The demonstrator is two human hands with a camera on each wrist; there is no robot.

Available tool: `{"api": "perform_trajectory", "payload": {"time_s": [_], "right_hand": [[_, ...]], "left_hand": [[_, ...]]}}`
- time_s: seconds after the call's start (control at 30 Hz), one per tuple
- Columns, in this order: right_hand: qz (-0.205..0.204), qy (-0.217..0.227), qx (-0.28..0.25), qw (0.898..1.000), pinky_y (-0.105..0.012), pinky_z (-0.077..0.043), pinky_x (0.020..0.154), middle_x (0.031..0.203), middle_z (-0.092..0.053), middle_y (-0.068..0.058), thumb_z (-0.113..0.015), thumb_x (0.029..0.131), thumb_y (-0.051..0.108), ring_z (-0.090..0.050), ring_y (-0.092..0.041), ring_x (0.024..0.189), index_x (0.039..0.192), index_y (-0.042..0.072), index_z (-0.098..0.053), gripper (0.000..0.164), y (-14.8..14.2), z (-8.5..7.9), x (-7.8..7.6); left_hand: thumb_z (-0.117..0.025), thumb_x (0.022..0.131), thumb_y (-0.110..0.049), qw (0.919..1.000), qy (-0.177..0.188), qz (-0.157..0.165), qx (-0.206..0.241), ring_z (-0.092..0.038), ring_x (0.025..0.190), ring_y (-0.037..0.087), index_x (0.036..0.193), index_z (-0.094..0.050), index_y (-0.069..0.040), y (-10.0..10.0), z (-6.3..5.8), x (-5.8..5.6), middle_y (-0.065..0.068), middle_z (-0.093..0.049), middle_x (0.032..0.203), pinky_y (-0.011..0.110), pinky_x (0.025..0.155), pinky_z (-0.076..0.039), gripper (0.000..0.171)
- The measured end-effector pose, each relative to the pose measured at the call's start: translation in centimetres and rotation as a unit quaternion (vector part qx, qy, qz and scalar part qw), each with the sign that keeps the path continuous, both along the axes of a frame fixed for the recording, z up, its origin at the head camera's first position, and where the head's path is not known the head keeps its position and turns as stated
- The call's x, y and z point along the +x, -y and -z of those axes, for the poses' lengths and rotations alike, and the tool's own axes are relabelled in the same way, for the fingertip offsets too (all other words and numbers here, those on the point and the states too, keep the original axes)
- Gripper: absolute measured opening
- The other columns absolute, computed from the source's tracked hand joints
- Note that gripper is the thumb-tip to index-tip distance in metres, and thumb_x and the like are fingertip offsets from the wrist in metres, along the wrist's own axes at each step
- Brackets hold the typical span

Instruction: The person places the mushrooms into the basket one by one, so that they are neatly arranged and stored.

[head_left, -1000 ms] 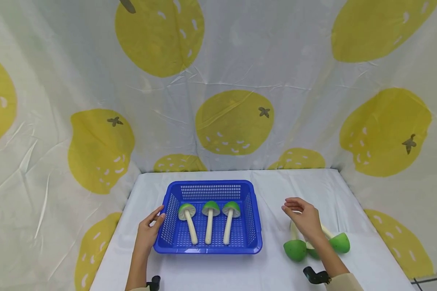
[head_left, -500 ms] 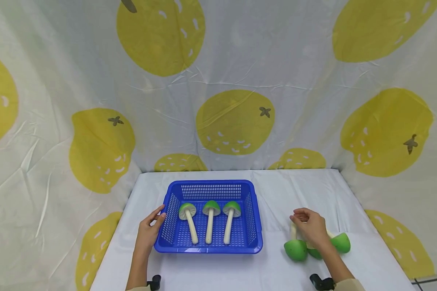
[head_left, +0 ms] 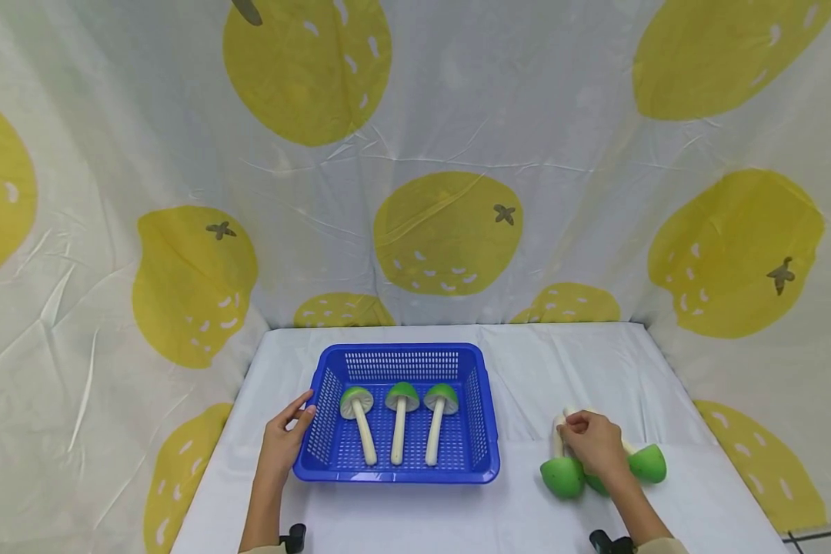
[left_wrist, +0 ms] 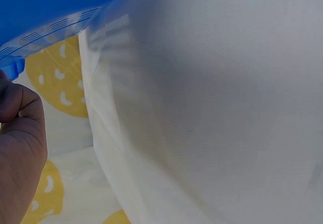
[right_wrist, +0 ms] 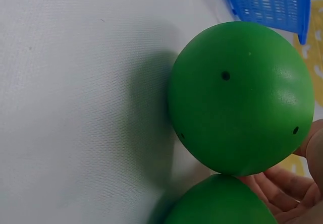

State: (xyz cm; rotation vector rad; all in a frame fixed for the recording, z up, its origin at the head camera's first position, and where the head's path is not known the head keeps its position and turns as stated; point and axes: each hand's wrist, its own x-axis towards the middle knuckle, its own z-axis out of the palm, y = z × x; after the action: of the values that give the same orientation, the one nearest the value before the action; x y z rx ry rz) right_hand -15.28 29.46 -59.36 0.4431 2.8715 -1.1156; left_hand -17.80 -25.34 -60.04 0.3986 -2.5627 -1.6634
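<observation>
Basket on tabletop, toward left. Three mushrooms in it, side by side, caps to the rear. Loose mushrooms on tabletop right of basket, caps nearer front. Curtain behind.

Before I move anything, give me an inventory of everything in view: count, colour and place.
Table: 1, white-covered, foreground
Basket: 1, blue, mid-table
Basket mushrooms: 3, green caps, white stems, side by side inside
Loose mushrooms: 3, same colours, table's right side, middle one partly hidden
Backdrop: white, behind and beside
Fruit prints: several, yellow, on the backdrop
Floor patch: 1, grey, lower right corner
Wrist devices: 2, black, one per wrist
Sleeves: 2, tan, bottom edge
Left hand: 1, bare, at the basket's left rim
Right hand: 1, bare, fingers at the loose stems
</observation>
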Motion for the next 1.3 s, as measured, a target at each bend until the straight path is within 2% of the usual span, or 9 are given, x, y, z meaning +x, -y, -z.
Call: {"api": "perform_trajectory", "payload": {"time_s": [0.23, 0.5, 0.77, 1.07, 1.3], "right_hand": [[-0.016, 0.009, 0.011, 1.000, -0.031, -0.050, 0.065, 0.092, -0.074, -0.013, -0.069, 0.095, 0.024, -0.067, -0.021, 0.080, 0.108, -0.005, -0.071, 0.033, -0.1, 0.3, -0.1], [-0.039, 0.012, 0.033, 0.999, -0.033, -0.050, 0.065, 0.089, -0.073, -0.011, -0.071, 0.094, 0.025, -0.065, -0.022, 0.079, 0.102, -0.004, -0.073, 0.031, -0.1, 0.4, -0.3], [-0.052, 0.004, 0.030, 0.998, -0.037, -0.053, 0.067, 0.094, -0.076, -0.021, -0.079, 0.087, 0.025, -0.072, -0.032, 0.087, 0.106, -0.008, -0.067, 0.040, 0.7, 0.7, -0.5], [-0.057, -0.001, 0.023, 0.998, -0.036, -0.052, 0.065, 0.090, -0.076, -0.019, -0.084, 0.082, 0.026, -0.070, -0.027, 0.083, 0.111, -0.009, -0.063, 0.051, 1.4, 0.7, -0.5], [-0.051, 0.004, 0.014, 0.999, -0.043, -0.055, 0.073, 0.098, -0.075, -0.022, -0.082, 0.083, 0.024, -0.072, -0.035, 0.093, 0.117, -0.009, -0.065, 0.049, 1.5, 0.9, -0.6]], "left_hand": [[-0.063, 0.099, -0.054, 1.0000, 0.008, 0.002, 0.003, -0.053, 0.111, 0.022, 0.145, -0.060, -0.029, 0.0, 0.0, 0.0, 0.005, -0.061, 0.105, 0.032, 0.092, -0.043, 0.052], [-0.063, 0.100, -0.050, 1.0000, 0.003, 0.004, 0.007, -0.054, 0.109, 0.023, 0.145, -0.061, -0.029, -0.1, 0.0, 0.0, 0.007, -0.061, 0.106, 0.031, 0.089, -0.044, 0.050], [-0.063, 0.099, -0.053, 1.0000, 0.002, 0.000, 0.004, -0.053, 0.108, 0.021, 0.145, -0.061, -0.030, -0.1, 0.1, 0.0, 0.005, -0.061, 0.105, 0.030, 0.088, -0.044, 0.051], [-0.065, 0.099, -0.048, 0.9998, -0.003, -0.004, 0.020, -0.054, 0.104, 0.021, 0.144, -0.062, -0.028, -0.1, 0.1, 0.0, 0.004, -0.062, 0.102, 0.025, 0.082, -0.047, 0.049], [-0.065, 0.099, -0.051, 0.9998, 0.002, -0.001, 0.020, -0.054, 0.106, 0.022, 0.144, -0.062, -0.030, 0.0, 0.2, -0.1, 0.005, -0.061, 0.104, 0.028, 0.086, -0.046, 0.050]]}}
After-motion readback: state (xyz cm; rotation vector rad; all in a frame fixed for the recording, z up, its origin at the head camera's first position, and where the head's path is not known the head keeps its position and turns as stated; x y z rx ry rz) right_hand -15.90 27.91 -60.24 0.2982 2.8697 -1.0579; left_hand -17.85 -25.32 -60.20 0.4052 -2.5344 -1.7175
